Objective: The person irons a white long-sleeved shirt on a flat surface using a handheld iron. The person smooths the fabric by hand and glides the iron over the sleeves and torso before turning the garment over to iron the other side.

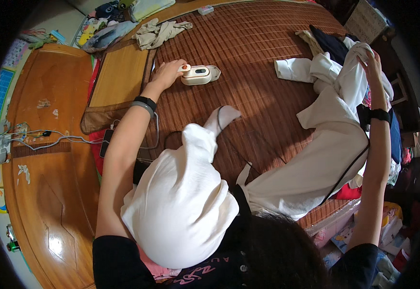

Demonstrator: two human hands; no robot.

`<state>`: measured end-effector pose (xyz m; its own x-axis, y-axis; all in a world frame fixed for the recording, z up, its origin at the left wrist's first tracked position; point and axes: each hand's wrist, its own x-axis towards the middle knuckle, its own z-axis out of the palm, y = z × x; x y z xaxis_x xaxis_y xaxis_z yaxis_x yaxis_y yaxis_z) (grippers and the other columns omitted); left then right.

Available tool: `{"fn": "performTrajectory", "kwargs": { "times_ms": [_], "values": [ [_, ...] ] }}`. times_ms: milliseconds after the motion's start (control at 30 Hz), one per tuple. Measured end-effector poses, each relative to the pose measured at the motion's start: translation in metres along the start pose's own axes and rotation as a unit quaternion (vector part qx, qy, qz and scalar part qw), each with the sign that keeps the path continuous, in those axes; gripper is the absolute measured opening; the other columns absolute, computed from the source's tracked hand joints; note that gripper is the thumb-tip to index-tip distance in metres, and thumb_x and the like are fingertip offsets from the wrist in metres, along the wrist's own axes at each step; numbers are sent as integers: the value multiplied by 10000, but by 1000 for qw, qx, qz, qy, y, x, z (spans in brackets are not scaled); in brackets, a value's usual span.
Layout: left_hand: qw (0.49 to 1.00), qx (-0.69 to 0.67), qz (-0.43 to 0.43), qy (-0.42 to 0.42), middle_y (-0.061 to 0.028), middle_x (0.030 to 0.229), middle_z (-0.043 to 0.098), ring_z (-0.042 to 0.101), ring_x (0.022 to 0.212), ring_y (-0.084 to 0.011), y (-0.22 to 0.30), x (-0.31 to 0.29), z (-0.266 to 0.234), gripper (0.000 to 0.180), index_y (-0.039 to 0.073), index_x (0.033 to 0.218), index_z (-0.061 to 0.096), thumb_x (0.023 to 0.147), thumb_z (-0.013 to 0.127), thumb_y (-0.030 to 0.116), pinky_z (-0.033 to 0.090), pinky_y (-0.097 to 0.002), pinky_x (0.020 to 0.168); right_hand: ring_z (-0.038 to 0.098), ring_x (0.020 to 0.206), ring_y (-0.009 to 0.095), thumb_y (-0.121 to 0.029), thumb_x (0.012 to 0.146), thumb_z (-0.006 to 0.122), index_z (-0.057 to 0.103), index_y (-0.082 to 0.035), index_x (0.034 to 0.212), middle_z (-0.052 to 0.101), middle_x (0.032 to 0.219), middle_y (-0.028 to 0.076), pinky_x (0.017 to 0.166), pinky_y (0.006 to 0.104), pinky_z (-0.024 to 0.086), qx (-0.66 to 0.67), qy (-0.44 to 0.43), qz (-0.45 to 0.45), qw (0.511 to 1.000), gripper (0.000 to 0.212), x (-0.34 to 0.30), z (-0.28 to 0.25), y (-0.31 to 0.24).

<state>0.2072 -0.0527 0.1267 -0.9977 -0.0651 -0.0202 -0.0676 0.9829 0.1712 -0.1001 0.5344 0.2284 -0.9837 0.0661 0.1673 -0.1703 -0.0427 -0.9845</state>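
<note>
My left hand (168,74) is closed around the end of a small white handheld iron (197,75), which lies on the brown slatted mat. Its base plate points right. At the far right my right hand (372,65) grips a bunched part of a white garment (352,72), lifting it a little. One sleeve-like end (292,70) of it lies flat to the left. More white cloth (316,159) stretches from there toward my lap; I cannot tell whether it is the same piece. My bent left knee (176,192) is covered in white fabric, with a socked foot (228,115) beyond.
The brown mat (248,38) spreads across the bed. A wooden headboard (51,168) stands at left, with white cables (65,138) running over it and a phone (106,143) beside. A beige crumpled cloth (159,33) lies far left, dark clothes (330,43) far right. A dark cord (349,166) crosses the white cloth.
</note>
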Motion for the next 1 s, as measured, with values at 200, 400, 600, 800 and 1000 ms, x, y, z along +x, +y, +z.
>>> {"fn": "performTrajectory", "kwargs": {
  "times_ms": [200, 400, 600, 800, 1000],
  "values": [
    [999, -29, 30, -7, -144, 1181, 610, 560, 1099, -367, 13, 21, 10, 284, 73, 1167, 541, 894, 612, 105, 445, -436, 917, 563, 1114, 243, -161, 966, 517, 413, -3, 1288, 512, 1245, 145, 934, 404, 546, -9, 26, -16, 999, 373, -16, -12, -18],
    [998, -49, -2, -25, -98, 1194, 604, 547, 1134, -318, 3, 51, 21, 280, 118, 1183, 534, 911, 596, 143, 352, -489, 1043, 561, 1115, 244, -183, 964, 500, 419, -18, 1296, 521, 1229, 140, 935, 403, 544, -26, 39, -26, 999, 379, -23, -6, -21],
    [997, -51, -29, -48, -103, 1198, 603, 549, 1125, -320, 8, 59, 38, 278, 130, 1184, 533, 912, 592, 143, 353, -468, 1040, 570, 1101, 227, -183, 960, 510, 439, -16, 1299, 537, 1217, 125, 898, 390, 558, -44, 31, -14, 998, 384, -28, 3, -20],
    [995, -81, -13, -49, -98, 1218, 601, 541, 1159, -308, -4, 61, 51, 293, 140, 1204, 526, 919, 592, 163, 331, -489, 1051, 594, 1050, 184, -220, 974, 512, 483, -33, 1294, 571, 1179, 100, 863, 342, 557, -52, 23, 1, 998, 372, -31, 17, -18],
    [995, -92, -24, -23, -113, 1178, 612, 549, 1141, -309, -2, 71, 59, 318, 135, 1208, 524, 901, 610, 136, 352, -476, 1022, 589, 1061, 167, -234, 984, 496, 486, -65, 1296, 571, 1179, 71, 884, 333, 542, -55, -7, -2, 998, 354, -22, 14, -17]
  ]
}}
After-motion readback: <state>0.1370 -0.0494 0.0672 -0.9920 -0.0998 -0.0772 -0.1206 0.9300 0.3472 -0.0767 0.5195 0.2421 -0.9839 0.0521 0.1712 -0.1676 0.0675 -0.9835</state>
